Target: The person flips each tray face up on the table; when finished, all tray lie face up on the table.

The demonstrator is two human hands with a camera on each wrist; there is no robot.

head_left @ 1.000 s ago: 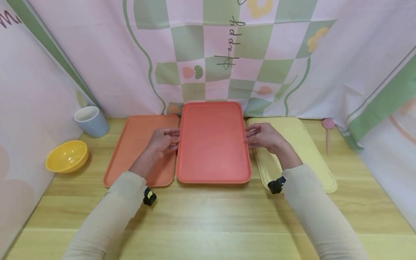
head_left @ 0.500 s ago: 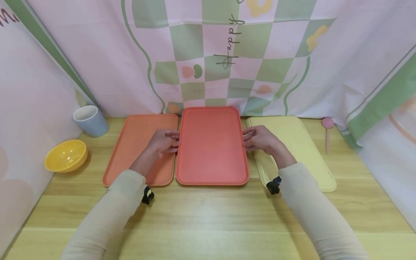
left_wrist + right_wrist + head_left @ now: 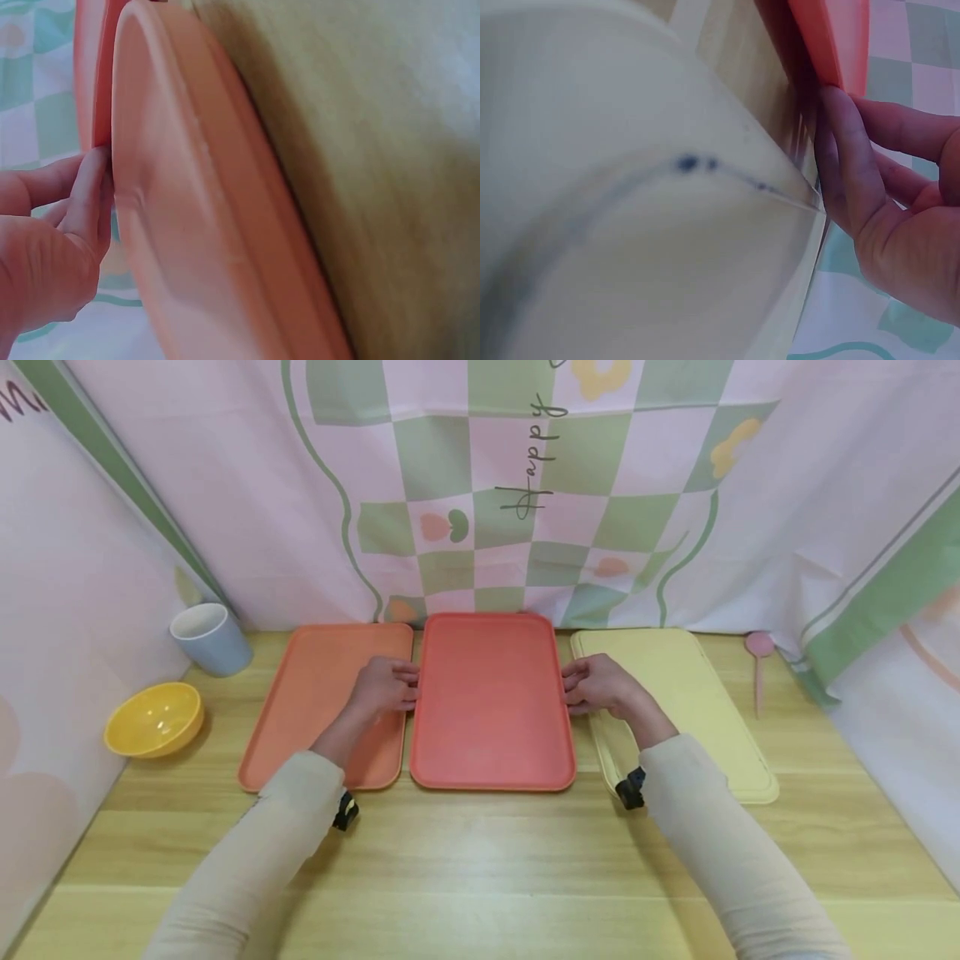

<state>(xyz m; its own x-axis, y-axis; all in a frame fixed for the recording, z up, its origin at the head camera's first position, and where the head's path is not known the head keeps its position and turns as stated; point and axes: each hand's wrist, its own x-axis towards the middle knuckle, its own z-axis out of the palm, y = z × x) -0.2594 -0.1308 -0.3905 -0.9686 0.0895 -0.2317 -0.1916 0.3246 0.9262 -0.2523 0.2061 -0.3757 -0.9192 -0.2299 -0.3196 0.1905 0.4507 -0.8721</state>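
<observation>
A red rectangular tray (image 3: 492,710) sits mid-table, between an orange tray (image 3: 322,685) and a pale yellow tray or board (image 3: 682,693). My left hand (image 3: 385,687) holds its left edge, reaching over the orange tray. On the opposite edge, my right hand (image 3: 602,685) grips it above the yellow one. In the left wrist view, the fingertips (image 3: 94,161) meet the red rim beside the orange tray's raised wall (image 3: 187,225). The right wrist view has the fingers (image 3: 847,135) at the underside of the red tray's edge (image 3: 847,45).
A light blue cup (image 3: 213,643) stands at the back left, with a shiny yellow bowl (image 3: 156,721) in front of it. Far right lies a pink spoon (image 3: 758,660). A printed curtain (image 3: 502,468) hangs along the table's back edge, and side curtains flank the wooden table (image 3: 480,868).
The red tray has come down and slightly toward me, its far edge dropping away from the curtain. Both hands have moved with it; the other trays, cup, bowl and spoon stay put.
</observation>
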